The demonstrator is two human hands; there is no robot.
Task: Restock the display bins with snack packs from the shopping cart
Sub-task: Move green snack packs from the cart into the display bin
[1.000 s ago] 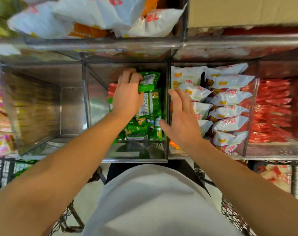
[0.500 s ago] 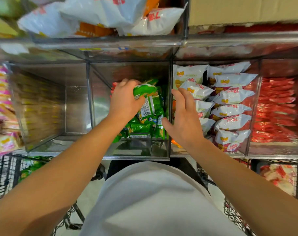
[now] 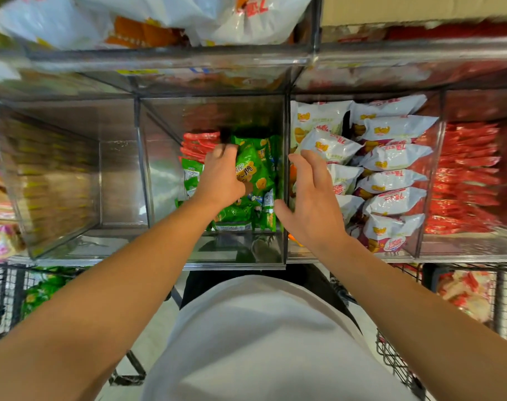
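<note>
My left hand (image 3: 221,176) is down in the middle clear bin (image 3: 159,180), fingers curled round a green snack pack (image 3: 251,169) that I'm pressing against the other green packs (image 3: 240,214) already standing there. Red packs (image 3: 198,144) sit at the back of the same bin. My right hand (image 3: 311,202) hovers with loose, spread fingers over the divider, holding nothing, just beside the white packs (image 3: 391,180) in the next bin. The risk, I think, is the slippery pack sliding sideways when I let go and toppling its neighbours into the bare left half of the bin. My right hand could also knock a white pack loose. More green packs wait in the shopping cart (image 3: 3,299) below left
</note>
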